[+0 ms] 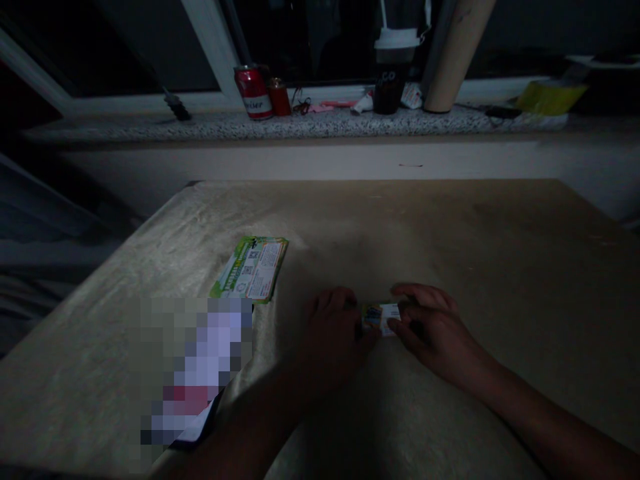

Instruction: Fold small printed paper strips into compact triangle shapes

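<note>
A small printed card, with a coloured picture on its left part and a pale right part, is between my two hands just above or on the table. My right hand pinches its right edge between thumb and fingers. At the card's left edge is my left hand, its fingers curled and the thumb by the lower left corner. Dim light hides much of that grip. To the left lies a green and white printed leaflet or stack, apart from both hands.
A phone-like device, its screen blurred out, lies left of my left forearm on the cloth-covered table. On the stone windowsill stand a red can, a smaller orange-red container, a lidded dark cup and a cardboard tube.
</note>
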Action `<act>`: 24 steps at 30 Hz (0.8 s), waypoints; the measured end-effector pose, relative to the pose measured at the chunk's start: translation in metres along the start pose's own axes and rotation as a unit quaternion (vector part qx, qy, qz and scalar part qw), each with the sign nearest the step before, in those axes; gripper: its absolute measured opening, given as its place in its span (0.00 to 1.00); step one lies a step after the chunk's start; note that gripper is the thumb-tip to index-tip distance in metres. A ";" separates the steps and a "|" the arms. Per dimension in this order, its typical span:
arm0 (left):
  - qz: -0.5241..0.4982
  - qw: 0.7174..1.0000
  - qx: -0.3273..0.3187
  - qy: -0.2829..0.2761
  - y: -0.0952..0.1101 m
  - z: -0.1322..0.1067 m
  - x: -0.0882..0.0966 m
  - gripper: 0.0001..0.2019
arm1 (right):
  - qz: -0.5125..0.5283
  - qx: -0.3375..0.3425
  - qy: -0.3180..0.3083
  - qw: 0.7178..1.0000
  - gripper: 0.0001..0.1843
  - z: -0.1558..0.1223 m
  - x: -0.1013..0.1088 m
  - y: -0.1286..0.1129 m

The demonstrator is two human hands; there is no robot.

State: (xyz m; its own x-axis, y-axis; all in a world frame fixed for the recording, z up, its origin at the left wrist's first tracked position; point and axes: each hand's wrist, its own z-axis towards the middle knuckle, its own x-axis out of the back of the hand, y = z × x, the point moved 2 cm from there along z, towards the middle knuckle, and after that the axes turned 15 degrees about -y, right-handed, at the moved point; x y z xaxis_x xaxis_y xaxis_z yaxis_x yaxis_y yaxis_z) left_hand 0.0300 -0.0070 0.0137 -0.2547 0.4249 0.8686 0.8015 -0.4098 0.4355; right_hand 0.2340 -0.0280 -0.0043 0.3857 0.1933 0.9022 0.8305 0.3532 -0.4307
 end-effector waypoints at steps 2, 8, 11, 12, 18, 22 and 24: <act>0.005 1.000 0.004 0.002 0.002 0.000 0.000 0.15 | 0.000 -0.004 0.001 1.000 0.12 0.000 0.000 0.000; 0.020 0.999 0.023 0.022 0.008 0.002 -0.001 0.17 | -0.005 -0.010 0.001 1.000 0.12 0.000 0.000 -0.001; 0.027 0.999 0.036 0.018 0.010 0.002 -0.001 0.17 | -0.003 -0.013 0.003 1.000 0.12 0.000 0.001 -0.003; 0.028 0.999 0.041 0.015 0.011 0.002 -0.001 0.17 | -0.003 -0.012 0.003 1.000 0.12 0.000 0.001 -0.003; 0.040 0.998 0.045 0.015 0.012 0.002 0.000 0.17 | -0.014 -0.011 0.007 1.000 0.12 0.001 0.001 -0.003; 0.039 0.998 0.041 0.023 0.010 0.002 -0.002 0.16 | -0.015 -0.014 0.003 1.000 0.12 0.002 0.001 -0.003; 0.038 0.998 0.042 0.021 0.010 0.002 -0.002 0.16 | -0.013 -0.016 0.003 1.000 0.12 0.002 0.001 -0.003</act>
State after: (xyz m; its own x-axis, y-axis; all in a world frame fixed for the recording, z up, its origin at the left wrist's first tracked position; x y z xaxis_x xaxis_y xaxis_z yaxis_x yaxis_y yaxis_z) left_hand 0.0397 -0.0102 0.0161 -0.2138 0.3599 0.9082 0.8609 -0.3700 0.3493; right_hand 0.2309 -0.0268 -0.0020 0.3660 0.1783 0.9134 0.8525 0.3294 -0.4059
